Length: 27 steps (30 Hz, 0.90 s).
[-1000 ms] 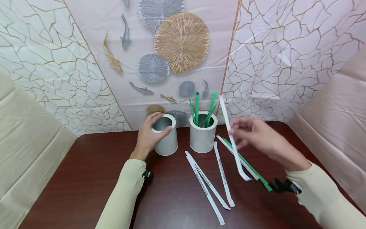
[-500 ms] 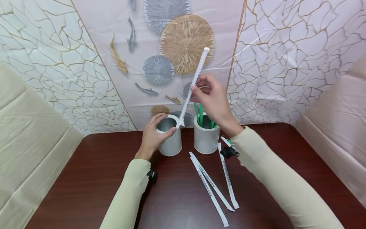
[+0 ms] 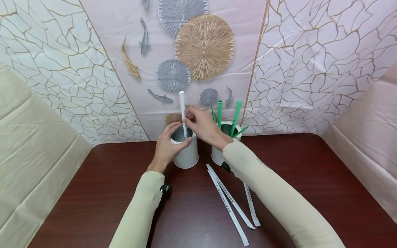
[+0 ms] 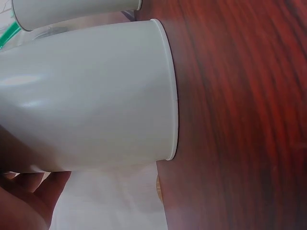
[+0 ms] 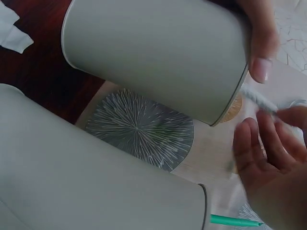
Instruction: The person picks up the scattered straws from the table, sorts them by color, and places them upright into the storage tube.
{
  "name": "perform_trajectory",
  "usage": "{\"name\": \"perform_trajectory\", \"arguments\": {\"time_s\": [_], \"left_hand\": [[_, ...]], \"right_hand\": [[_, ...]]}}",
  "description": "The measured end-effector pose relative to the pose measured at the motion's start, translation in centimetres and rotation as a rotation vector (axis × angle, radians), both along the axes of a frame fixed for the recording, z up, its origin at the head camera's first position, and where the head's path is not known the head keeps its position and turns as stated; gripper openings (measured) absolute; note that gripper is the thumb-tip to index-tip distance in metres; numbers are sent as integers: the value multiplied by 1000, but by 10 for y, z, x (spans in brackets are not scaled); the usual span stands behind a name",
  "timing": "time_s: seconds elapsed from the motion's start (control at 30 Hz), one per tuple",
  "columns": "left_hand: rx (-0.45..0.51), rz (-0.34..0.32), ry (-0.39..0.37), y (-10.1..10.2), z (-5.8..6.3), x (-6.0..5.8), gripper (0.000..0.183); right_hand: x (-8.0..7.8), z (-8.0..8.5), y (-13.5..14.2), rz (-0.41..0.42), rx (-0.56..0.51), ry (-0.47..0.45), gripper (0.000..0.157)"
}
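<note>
My left hand [image 3: 167,146] grips the rim of the left grey can [image 3: 187,156], thumb on the near right side and fingers at the back. In the left wrist view the can [image 4: 96,96] stands on the table, with fingers [image 4: 50,189] against its side. My right hand [image 3: 203,125] pinches a white paper-wrapped straw [image 3: 182,103] above this can. The straw is nearly upright, its lower end inside the mouth. In the right wrist view the straw [image 5: 259,99] runs from the fingertips to the can's rim, close to the left thumb [image 5: 261,67].
A second grey can [image 3: 216,155] holds several green-wrapped straws [image 3: 236,117]; my right forearm partly covers it. White-wrapped straws [image 3: 227,206] lie on the dark red wooden table [image 3: 186,213], one partly under the right sleeve [image 3: 273,186]. A patterned cloth [image 3: 204,48] hangs behind.
My right hand has carried the white straw left from the table's right side, raised it over the left can and lowered its end inside. The left hand stays on the can.
</note>
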<state>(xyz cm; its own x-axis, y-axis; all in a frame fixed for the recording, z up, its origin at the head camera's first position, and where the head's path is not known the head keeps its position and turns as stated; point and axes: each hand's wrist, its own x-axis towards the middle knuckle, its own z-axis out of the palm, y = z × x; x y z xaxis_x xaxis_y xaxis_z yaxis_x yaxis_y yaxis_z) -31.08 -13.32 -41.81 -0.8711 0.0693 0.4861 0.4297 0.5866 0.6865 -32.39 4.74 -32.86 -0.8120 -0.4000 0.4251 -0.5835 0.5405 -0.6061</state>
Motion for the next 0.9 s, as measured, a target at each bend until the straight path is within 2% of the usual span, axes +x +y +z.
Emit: {"name": "perform_trajectory", "arguments": {"time_s": [0.17, 0.37, 0.5, 0.63, 0.77, 0.9], "left_hand": [[4, -4, -3, 2, 1, 0, 73], [12, -1, -21, 2, 2, 2, 71], [21, 2, -29, 2, 1, 4, 69], [28, 0, -11, 3, 0, 5, 68], [25, 2, -8, 3, -1, 5, 67], [19, 1, -11, 1, 1, 4, 67]], "right_hand": [[-3, 0, 0, 12, 134, -21, 17], [8, 8, 3, 32, 168, -42, 24], [34, 25, 20, 49, 157, -64, 25], [74, 38, 54, 15, 73, -160, 20], [111, 34, 95, -64, -21, -309, 16], [129, 19, 130, -182, -3, -410, 20]]}}
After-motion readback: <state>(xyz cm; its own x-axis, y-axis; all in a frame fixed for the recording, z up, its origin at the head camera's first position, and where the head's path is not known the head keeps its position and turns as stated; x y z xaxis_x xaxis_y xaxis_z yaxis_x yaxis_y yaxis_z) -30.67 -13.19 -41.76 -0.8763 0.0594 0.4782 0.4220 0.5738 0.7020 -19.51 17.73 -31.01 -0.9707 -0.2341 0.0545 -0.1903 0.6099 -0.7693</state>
